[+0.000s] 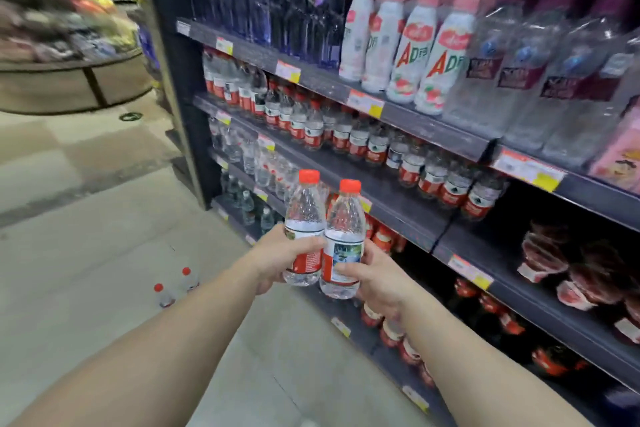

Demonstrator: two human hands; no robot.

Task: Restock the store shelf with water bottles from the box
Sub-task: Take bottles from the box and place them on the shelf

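My left hand (277, 258) grips a clear water bottle (304, 218) with a red cap and red label. My right hand (375, 274) grips a second red-capped water bottle (344, 229) right beside it, the two bottles touching and upright. Both are held in front of the dark store shelf (408, 215), below the row of matching red-label water bottles (377, 146). Two more red-capped bottles (175, 288) stand on the floor at lower left. No box is in view.
The upper shelf holds white AD drink bottles (415, 55) and clear purple-capped bottles (540, 80). Lower shelves carry red-capped drinks (391, 329) and wrapped packs (561, 270). A blurred produce stand (69, 55) lies at far left across the tiled floor (104, 218).
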